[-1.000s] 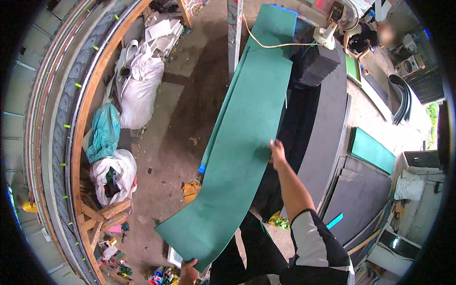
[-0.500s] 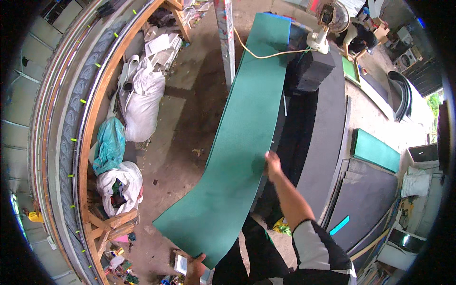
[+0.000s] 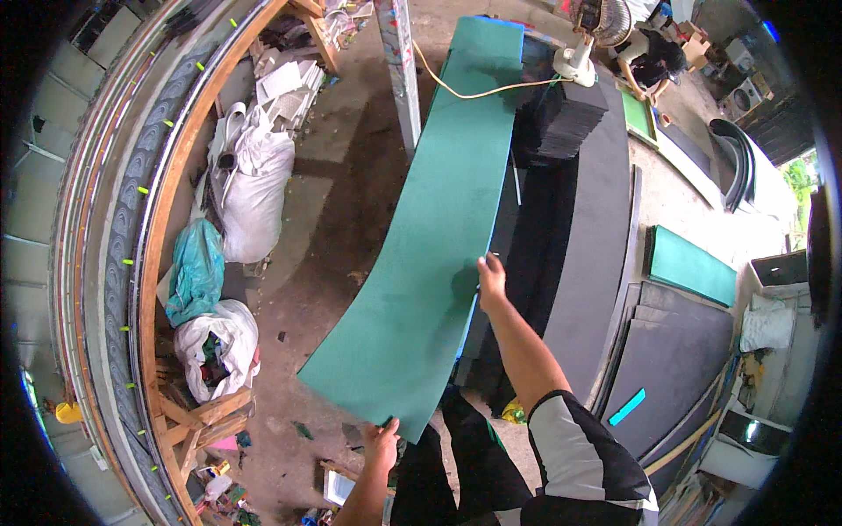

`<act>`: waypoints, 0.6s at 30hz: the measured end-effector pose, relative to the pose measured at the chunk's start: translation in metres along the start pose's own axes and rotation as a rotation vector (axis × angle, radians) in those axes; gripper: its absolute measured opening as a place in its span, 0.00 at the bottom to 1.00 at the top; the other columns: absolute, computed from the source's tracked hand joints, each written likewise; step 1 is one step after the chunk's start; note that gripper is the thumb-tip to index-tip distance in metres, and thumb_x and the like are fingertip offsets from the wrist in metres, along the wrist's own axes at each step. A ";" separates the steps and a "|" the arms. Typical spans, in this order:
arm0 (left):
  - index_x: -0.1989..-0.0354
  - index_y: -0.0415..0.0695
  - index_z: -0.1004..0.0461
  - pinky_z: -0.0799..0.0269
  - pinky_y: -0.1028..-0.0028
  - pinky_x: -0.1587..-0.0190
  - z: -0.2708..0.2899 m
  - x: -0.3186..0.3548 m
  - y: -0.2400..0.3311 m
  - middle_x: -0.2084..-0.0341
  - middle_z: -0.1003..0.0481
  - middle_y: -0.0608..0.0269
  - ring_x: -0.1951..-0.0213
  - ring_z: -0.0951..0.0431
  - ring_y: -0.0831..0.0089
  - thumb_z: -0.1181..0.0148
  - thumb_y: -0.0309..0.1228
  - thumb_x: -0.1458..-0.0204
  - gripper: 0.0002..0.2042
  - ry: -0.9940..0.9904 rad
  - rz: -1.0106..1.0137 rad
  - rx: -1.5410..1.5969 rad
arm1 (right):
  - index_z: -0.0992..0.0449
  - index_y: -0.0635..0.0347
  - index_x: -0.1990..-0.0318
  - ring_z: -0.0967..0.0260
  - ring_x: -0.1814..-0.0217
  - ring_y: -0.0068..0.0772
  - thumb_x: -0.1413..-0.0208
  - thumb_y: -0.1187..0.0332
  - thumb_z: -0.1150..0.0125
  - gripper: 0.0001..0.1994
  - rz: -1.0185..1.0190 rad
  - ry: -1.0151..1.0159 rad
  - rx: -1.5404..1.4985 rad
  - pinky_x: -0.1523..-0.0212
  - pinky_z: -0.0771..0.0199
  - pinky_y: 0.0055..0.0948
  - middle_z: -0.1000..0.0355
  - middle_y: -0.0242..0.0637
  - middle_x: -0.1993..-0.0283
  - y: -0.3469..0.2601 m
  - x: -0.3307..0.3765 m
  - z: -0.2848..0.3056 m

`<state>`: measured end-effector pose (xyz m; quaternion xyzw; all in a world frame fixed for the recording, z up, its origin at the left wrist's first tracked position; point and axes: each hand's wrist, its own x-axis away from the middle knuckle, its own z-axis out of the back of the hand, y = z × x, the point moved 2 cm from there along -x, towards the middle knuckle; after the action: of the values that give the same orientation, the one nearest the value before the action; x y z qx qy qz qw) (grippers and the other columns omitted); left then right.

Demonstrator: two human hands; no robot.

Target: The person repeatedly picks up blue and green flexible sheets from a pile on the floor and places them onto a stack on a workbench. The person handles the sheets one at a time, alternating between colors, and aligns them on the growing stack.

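A long green foam sheet (image 3: pixel 443 223) stretches from near my legs up toward the far end of the room. My left hand (image 3: pixel 382 440) grips its near bottom edge. My right hand (image 3: pixel 491 273) holds its right edge about halfway along. Right of the sheet lies a stack of black and grey foam sheets (image 3: pixel 588 237). The far end of the green sheet rests by a white fan (image 3: pixel 589 35) that stands on a black foam stack.
White sacks (image 3: pixel 250 188) and a teal bag (image 3: pixel 195 272) sit on the dirt floor at left beside a wooden frame (image 3: pixel 162 263). A metal post (image 3: pixel 402 70) stands at the top. More grey and green sheets (image 3: pixel 688 267) lie at right. A person crouches at top right.
The green sheet has shifted rightward in view and upward. My left hand now shows more fully gripping its bottom edge; my right hand stays on the right edge.
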<state>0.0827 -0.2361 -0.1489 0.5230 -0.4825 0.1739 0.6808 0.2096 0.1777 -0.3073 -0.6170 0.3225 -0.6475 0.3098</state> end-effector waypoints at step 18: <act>0.47 0.48 0.32 0.23 0.58 0.53 -0.093 -0.125 -0.007 0.59 0.28 0.64 0.61 0.25 0.65 0.38 0.25 0.44 0.17 -0.265 0.075 0.074 | 0.31 0.59 0.38 0.35 0.67 0.22 0.37 0.73 0.40 0.20 0.002 0.078 0.025 0.67 0.32 0.28 0.29 0.34 0.57 0.052 0.042 -0.015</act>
<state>0.0728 -0.1234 -0.2562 0.5474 -0.5809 0.1462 0.5844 0.1932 0.1137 -0.3245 -0.5871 0.3268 -0.6746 0.3055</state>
